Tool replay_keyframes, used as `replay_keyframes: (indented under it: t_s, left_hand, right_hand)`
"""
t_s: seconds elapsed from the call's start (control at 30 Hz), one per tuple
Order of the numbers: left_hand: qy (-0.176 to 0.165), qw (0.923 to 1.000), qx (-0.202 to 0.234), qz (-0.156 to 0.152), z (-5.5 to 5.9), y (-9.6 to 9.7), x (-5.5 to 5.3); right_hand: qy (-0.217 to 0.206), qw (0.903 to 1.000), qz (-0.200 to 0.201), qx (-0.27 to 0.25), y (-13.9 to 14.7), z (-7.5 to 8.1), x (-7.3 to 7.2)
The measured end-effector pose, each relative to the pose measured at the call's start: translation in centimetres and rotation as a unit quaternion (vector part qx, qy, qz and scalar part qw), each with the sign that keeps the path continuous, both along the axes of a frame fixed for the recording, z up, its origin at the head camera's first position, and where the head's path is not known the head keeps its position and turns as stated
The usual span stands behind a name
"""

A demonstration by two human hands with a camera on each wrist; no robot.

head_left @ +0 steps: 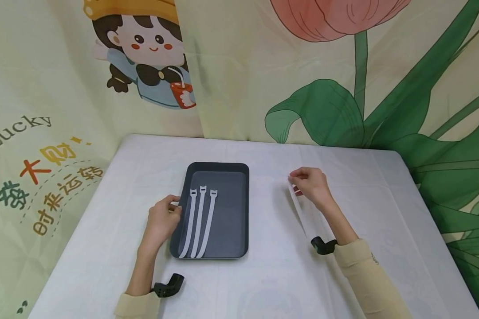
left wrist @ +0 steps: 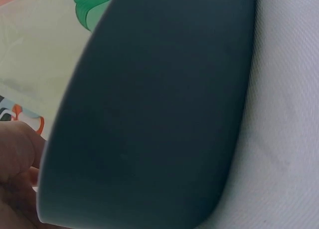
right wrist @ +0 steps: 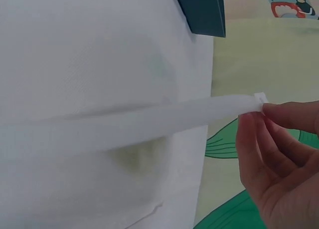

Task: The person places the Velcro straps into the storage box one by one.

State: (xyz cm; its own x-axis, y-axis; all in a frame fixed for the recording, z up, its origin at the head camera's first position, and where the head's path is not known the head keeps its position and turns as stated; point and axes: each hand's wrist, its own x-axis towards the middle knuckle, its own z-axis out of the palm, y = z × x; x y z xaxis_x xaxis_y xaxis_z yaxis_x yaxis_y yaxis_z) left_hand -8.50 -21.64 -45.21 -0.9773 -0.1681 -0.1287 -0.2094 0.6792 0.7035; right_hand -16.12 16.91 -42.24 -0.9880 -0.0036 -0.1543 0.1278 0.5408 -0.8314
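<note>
A dark grey rectangular tray (head_left: 230,217) lies on the table, with three white cable ties (head_left: 201,221) side by side in its left half, their slotted heads toward the far end. My left hand (head_left: 162,221) holds the tray's left rim; in the left wrist view the tray's outer wall (left wrist: 149,109) fills most of the picture and hides part of the fingers. To the right of the tray, my right hand (head_left: 312,185) pinches another white cable tie (right wrist: 189,120) near its head between thumb and fingertips. Its strap slants down toward the table.
A white cloth covers the table (head_left: 271,283). Behind it hangs a printed curtain (head_left: 231,88) with a cartoon figure, flowers and lettering. A black wrist mount (head_left: 324,245) sits at the right cuff and another (head_left: 169,285) at the left.
</note>
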Motion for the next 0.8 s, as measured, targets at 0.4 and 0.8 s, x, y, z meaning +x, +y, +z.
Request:
replay_keyframes:
  t_s: [0.4,0.8]
  left_hand:
    - [-0.004,1.0,-0.004,0.001,-0.1,0.0,0.0]
    - [-0.002,1.0,0.0,0.003,-0.1,0.0,0.0]
  right_hand:
    - [-0.001,0.9925,0.043,-0.115,-1.3,1.6,0.4]
    - [0.017,0.9809,0.06,-0.184,-3.5,2.5,0.7]
